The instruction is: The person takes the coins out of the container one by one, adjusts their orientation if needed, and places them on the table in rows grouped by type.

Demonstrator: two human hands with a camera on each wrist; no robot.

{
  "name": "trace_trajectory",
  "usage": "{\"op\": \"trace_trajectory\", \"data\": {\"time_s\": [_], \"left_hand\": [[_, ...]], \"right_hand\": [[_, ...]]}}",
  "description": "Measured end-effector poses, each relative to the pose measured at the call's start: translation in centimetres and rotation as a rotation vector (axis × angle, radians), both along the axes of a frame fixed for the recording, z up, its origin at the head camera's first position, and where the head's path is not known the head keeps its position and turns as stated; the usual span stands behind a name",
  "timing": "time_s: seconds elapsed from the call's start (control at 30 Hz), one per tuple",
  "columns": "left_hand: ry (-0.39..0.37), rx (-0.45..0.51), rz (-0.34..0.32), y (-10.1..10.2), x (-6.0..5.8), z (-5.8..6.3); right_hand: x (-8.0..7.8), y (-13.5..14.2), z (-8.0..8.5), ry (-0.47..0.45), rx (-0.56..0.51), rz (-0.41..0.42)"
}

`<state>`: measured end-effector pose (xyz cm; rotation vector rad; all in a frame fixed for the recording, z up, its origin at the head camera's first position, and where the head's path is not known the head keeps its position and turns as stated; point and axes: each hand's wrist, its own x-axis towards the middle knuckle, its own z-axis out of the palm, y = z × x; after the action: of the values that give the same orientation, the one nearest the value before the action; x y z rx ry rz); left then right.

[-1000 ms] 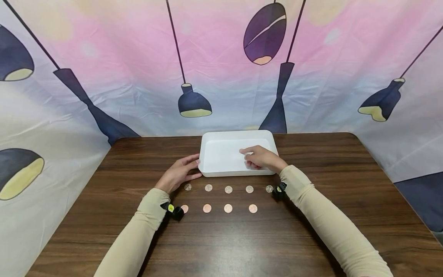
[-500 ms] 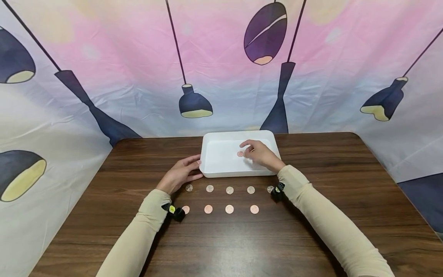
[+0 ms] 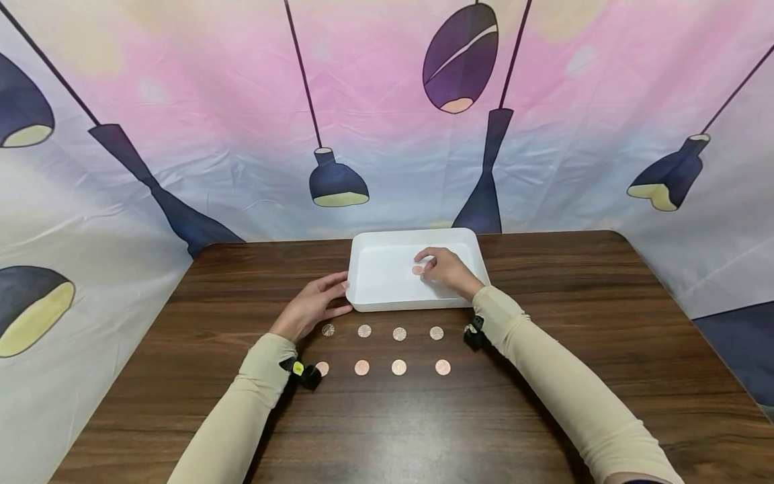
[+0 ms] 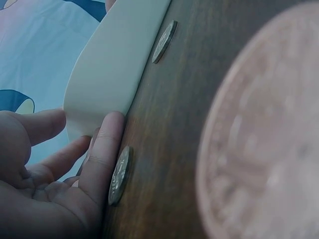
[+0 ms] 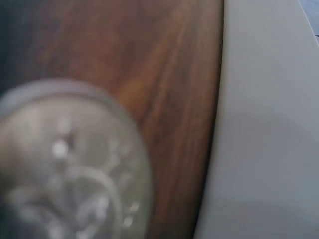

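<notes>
A white tray stands near the table's back edge. Inside it lies a copper-coloured coin, right at the fingertips of my right hand, whose thumb and index finger form a loose curve with a gap between them. My left hand touches the tray's left end with spread fingers; the left wrist view shows its fingertips against the white wall. A silver-coloured coin lies beside one finger there. The right wrist view has the tray wall and a blurred silver coin, but no hand.
In front of the tray runs a row of several silver coins, the rightmost mostly hidden by the right wrist camera. Nearer me is a row of several copper coins. A lamp-patterned cloth hangs behind the brown table.
My right index finger has lifted and bent, uncovering the copper coin in the tray; the right hand then shifted slightly left. My left hand stays at the tray's left end.
</notes>
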<state>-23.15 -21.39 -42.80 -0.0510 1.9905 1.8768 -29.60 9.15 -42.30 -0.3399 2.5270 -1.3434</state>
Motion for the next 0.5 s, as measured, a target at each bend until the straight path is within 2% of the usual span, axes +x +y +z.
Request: {"op": "trace_trajectory", "data": {"time_s": [0.5], "left_hand": [[-0.002,0.004,0.004,-0.02,0.1,0.05]], "right_hand": [[-0.09,-0.48,0.11,-0.01,0.044,-0.015]]}}
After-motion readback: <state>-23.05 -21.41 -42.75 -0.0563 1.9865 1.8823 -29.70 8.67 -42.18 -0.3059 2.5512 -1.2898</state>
